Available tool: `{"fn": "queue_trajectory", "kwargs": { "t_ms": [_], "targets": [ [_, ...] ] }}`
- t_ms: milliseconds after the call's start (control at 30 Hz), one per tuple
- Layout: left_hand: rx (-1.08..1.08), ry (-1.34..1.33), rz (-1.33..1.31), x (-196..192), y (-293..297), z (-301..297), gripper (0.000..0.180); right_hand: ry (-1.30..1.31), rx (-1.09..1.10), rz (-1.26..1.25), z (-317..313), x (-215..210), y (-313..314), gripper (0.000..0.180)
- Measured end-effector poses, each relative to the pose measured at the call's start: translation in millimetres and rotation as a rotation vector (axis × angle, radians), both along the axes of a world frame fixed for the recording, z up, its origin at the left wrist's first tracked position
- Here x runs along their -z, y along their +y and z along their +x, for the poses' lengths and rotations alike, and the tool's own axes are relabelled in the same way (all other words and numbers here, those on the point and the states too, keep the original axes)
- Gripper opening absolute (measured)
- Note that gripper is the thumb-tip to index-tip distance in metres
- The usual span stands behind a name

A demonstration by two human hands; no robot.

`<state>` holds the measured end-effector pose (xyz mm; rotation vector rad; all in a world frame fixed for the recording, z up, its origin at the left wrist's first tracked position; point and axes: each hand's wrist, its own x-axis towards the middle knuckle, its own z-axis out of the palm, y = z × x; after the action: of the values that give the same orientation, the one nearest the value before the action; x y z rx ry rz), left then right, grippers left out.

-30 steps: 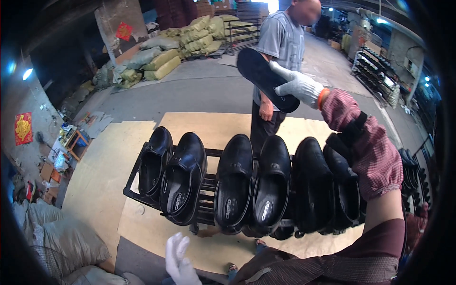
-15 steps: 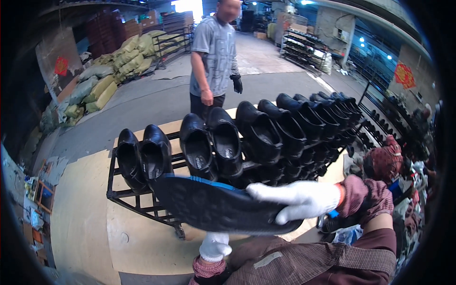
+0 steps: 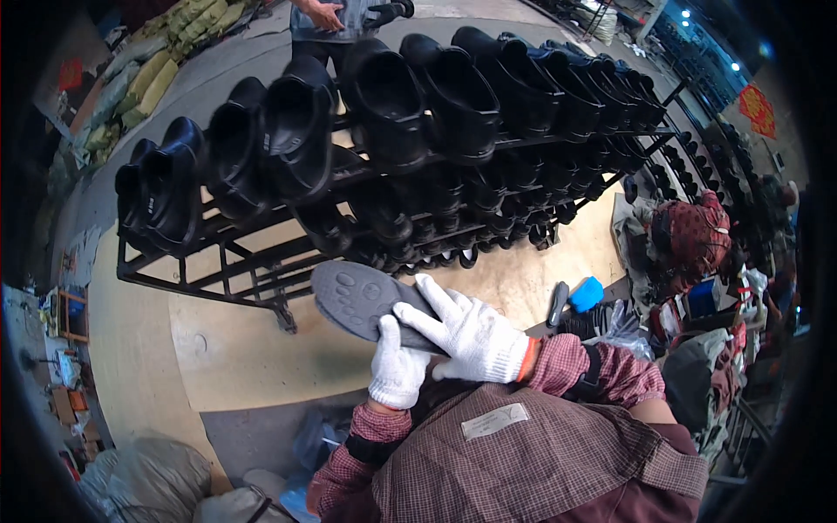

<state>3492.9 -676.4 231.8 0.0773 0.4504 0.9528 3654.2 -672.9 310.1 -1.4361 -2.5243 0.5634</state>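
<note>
A dark grey insole with an embossed pattern of ovals is held up in front of my chest, its rounded end pointing away to the left. My right hand, in a white knit glove, is closed on its near end with the fingers lying across the top. Against its near edge, my left hand in a matching glove grips it too, thumb up on the surface. My right hand covers part of the near end. Just beyond stands a black metal rack with black shoes along its top.
More shoes fill the lower tiers. To the right lie a blue block, a dark insole-like piece and bundled maroon cloth. A person stands behind the rack. Pale sacks sit at lower left.
The view has tilted downward. The insole has come down closer to my body, and my left hand, lower and apart from it before, now grips it together with the right.
</note>
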Motion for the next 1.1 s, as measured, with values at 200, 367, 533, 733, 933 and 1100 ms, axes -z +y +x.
{"fn": "queue_trajectory", "kwargs": {
  "t_ms": [200, 367, 533, 733, 933, 1100],
  "targets": [
    [0.153, 0.01, 0.053, 50.4, -37.0, 89.1, 0.1, 0.332, 0.071, -0.486, 119.5, 50.0, -24.3, 0.1],
    [0.082, 0.021, -0.058, 83.8, -63.2, 144.5, 0.078, 0.53, 0.048, -0.768, 185.1, 101.4, -44.7, 0.093],
    [0.069, 0.184, -0.192, 91.5, -58.3, 161.7, 0.057, 0.861, 0.172, -0.976, 205.1, 118.9, -39.8, 0.083],
    [0.018, 0.136, -0.322, 81.9, -35.3, 171.1, 0.051, -0.054, 0.091, -0.597, 163.4, 84.8, -22.4, 0.086],
    [-0.091, 0.12, -0.257, 111.9, -47.8, 154.9, 0.063, 0.5, 0.116, -0.815, 172.5, 125.0, -11.7, 0.074],
    [-0.128, 0.303, -0.297, 140.7, -35.7, 125.4, 0.045, 1.018, 0.628, -1.365, 168.0, 125.0, 4.5, 0.071]
  ]
}}
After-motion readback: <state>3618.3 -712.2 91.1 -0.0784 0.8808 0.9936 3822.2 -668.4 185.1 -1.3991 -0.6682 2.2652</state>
